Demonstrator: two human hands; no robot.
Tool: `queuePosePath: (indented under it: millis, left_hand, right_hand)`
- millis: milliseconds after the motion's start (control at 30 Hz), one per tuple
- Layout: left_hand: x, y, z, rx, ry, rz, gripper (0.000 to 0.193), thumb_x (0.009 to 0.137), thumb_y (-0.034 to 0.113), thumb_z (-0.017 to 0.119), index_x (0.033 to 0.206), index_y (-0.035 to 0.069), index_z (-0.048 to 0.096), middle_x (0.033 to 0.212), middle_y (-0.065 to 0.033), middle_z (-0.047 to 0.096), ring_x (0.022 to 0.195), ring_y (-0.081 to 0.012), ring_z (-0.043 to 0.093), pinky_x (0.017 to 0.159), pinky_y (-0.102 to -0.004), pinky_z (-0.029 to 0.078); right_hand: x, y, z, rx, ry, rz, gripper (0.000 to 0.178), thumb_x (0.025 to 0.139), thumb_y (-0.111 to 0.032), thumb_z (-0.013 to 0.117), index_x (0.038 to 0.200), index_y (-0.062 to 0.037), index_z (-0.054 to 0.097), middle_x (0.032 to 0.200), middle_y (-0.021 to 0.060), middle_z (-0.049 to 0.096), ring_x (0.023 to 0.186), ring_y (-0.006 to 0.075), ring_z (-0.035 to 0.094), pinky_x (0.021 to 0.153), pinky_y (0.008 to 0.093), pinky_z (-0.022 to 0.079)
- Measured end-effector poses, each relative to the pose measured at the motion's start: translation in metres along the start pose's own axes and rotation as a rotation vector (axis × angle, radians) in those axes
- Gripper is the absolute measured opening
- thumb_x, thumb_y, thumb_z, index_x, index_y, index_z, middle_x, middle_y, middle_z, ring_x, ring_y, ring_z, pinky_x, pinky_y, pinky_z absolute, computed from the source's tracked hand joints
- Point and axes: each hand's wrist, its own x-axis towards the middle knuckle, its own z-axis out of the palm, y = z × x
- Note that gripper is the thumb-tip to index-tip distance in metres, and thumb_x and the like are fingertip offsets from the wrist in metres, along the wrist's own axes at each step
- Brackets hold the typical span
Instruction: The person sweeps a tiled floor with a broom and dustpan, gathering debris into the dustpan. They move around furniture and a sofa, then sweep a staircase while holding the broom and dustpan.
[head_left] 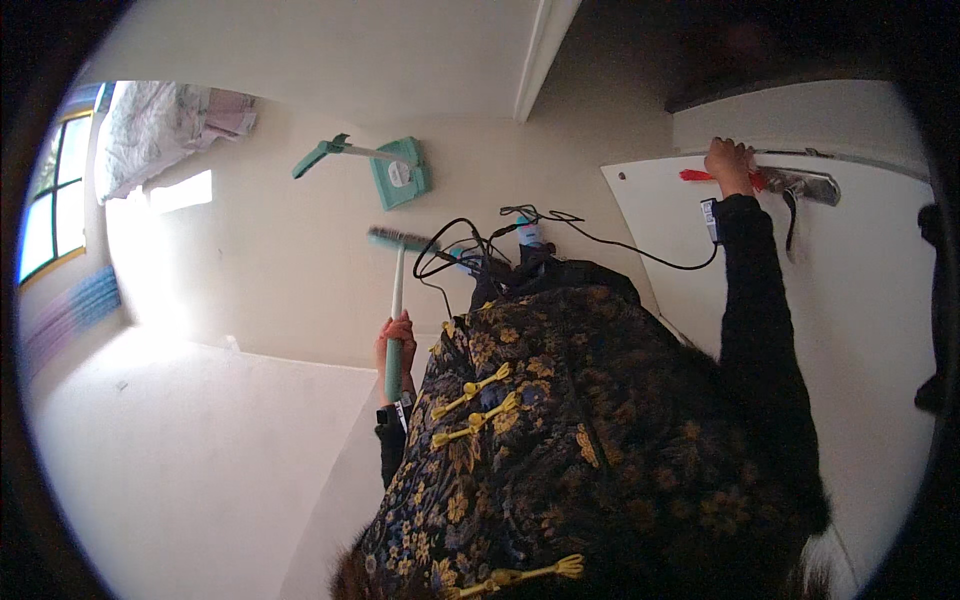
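Observation:
My left hand [396, 340] is wrapped around the pale green handle of a broom [398, 275]. The broom's bristled head points away from me, above the floor. At the right, my right hand [730, 162] has its fingers curled over the edge of a white door [680, 235]. Close beside it are the door's metal handle [808, 186] and a red tassel [697, 176]. A green long-handled dustpan [418, 185] stands on the floor ahead, its handle leaning left.
Black cables [640, 250] loop from my front to a small device at my right wrist. My blue shoes [529, 232] show below my dark floral jacket [560, 420]. A white surface [200, 450] lies at the left, below a window [58, 195] and a pale curtain [165, 130].

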Motion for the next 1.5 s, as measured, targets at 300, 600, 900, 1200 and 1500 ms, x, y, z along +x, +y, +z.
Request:
queuePosePath:
  millis: [300, 600, 900, 1200, 1500]
  left_hand:
    - [0.009, -0.018, 0.002, -0.108, -0.047, -0.115, 0.039, 0.089, 0.008, 0.037, 0.117, -0.016, 0.024, 0.072, -0.0069, 0.042, 0.054, -0.0128, 0.047, 0.047, -0.0241, 0.046]
    - [0.001, -0.015, -0.022, -0.197, 0.03, -0.112, 0.04, 0.088, 0.008, 0.039, 0.117, -0.015, 0.022, 0.065, -0.0045, 0.043, 0.052, -0.0137, 0.046, 0.046, -0.0256, 0.046]
    - [0.002, 0.001, -0.038, -0.277, -0.167, 0.039, 0.029, 0.087, 0.009, 0.042, 0.105, -0.011, 0.03, 0.067, -0.0059, 0.046, 0.052, -0.0136, 0.05, 0.046, -0.0234, 0.047]
    - [0.0, 0.026, -0.033, -0.062, -0.161, 0.126, 0.018, 0.085, 0.003, 0.041, 0.098, -0.007, 0.033, 0.068, -0.0063, 0.043, 0.047, -0.0111, 0.045, 0.046, -0.0201, 0.045]
    - [0.036, 0.106, -0.108, -0.127, -0.286, 0.253, 0.016, 0.081, 0.003, 0.041, 0.068, 0.005, 0.034, 0.055, -0.002, 0.04, 0.046, -0.0109, 0.046, 0.05, -0.0193, 0.042]
  right_hand:
    - [-0.004, -0.003, 0.003, -0.215, 0.152, -0.032, 0.023, 0.08, -0.018, 0.046, 0.085, -0.0051, 0.065, 0.089, 0.0164, 0.063, 0.086, 0.0324, 0.058, 0.079, 0.0474, 0.039]
    - [-0.003, 0.015, 0.028, -0.455, 0.349, -0.133, 0.02, 0.08, -0.016, 0.052, 0.072, -0.0039, 0.066, 0.076, 0.0149, 0.063, 0.08, 0.0284, 0.058, 0.069, 0.0445, 0.045]
    - [-0.004, 0.024, 0.063, -0.415, 0.073, 0.087, 0.027, 0.081, -0.026, 0.046, 0.097, -0.0151, 0.065, 0.107, 0.0078, 0.058, 0.104, 0.027, 0.048, 0.089, 0.0457, 0.032]
    - [-0.076, -0.006, 0.064, -0.088, -0.117, 0.093, 0.035, 0.085, -0.026, 0.041, 0.113, -0.0134, 0.057, 0.121, 0.0087, 0.051, 0.11, 0.0293, 0.047, 0.091, 0.0498, 0.032]
    - [-0.158, -0.153, 0.056, 0.619, -0.271, -0.497, 0.035, 0.085, -0.023, 0.043, 0.118, -0.0109, 0.051, 0.124, 0.01, 0.047, 0.11, 0.0277, 0.047, 0.092, 0.0459, 0.034]
